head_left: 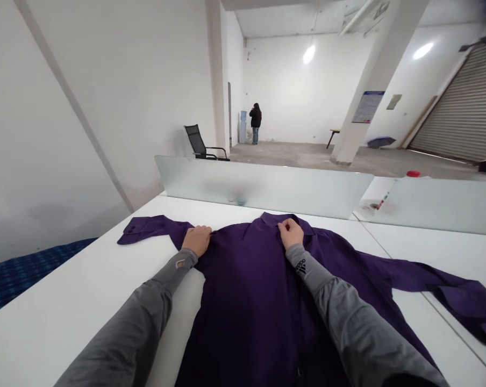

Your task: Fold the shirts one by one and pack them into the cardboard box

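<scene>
Purple shirt [247, 279] spread on table [85, 290] under me; my left hand [198, 240] grips it at one shoulder [229, 231], right hand [290, 234] pinches it by the collar [269, 219].

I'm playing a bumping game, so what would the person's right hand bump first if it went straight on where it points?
Probably the collar of the purple shirt, since the right hand pinches cloth close beside it. Depth is hard to judge, but beyond the collar stands the frosted panel.
</scene>
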Motion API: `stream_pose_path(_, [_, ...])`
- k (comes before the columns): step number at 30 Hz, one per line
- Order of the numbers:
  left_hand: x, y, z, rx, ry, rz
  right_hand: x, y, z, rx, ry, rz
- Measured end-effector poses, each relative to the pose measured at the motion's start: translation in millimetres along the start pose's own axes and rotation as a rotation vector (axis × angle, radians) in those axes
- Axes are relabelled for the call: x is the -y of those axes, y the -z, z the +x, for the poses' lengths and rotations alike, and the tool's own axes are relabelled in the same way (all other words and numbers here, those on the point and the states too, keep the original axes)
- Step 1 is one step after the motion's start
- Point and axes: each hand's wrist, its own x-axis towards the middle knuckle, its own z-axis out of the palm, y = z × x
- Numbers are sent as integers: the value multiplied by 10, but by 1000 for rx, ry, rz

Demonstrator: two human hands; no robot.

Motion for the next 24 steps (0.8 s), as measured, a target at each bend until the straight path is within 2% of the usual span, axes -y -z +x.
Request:
stream_pose_path(4, [14, -32, -56, -21, 249, 50, -247, 125, 20, 35, -56, -100])
stream_pose_path(8, [67, 10, -71, 2, 351, 121, -219, 60, 135, 138, -37, -136])
stream_pose_path(12, [133, 31, -76, 36, 367, 145, -47, -33, 189, 193, 2, -161])
stream_pose_path(15, [243, -2, -90, 22, 420, 199, 4, -80, 146, 126, 59, -162])
stream_pose_path(19, [353, -32, -94, 22, 447, 237, -68, -108, 130, 54, 95, -186])
stream_pose_path(22, [278, 62, -63, -79, 386, 263, -165, -19, 227, 62, 104, -212])
stream_pose_path(24, [116, 169, -23, -158, 267, 224, -248, 126, 325, 38, 104, -239])
